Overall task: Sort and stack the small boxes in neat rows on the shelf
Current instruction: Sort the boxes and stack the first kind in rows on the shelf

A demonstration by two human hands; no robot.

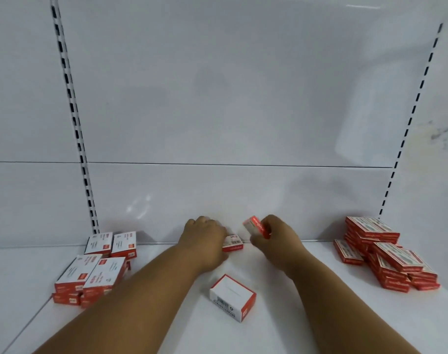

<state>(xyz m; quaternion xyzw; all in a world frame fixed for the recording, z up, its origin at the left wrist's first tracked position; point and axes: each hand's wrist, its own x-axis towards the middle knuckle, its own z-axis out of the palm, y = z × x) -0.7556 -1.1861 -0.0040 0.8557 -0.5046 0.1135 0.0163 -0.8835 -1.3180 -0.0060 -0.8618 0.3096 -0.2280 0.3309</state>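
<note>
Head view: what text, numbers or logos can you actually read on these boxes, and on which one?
"2A16", uncertain: box under the left hand.
Barcode, digits unreadable: lone front box.
White script on red, blurred: box in the right hand.
Left stacks: print too small.
Right pile: print blurred.

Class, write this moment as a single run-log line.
left hand: on small red-and-white box at shelf back | right hand: holds red box lifted | white box: loose, front
</note>
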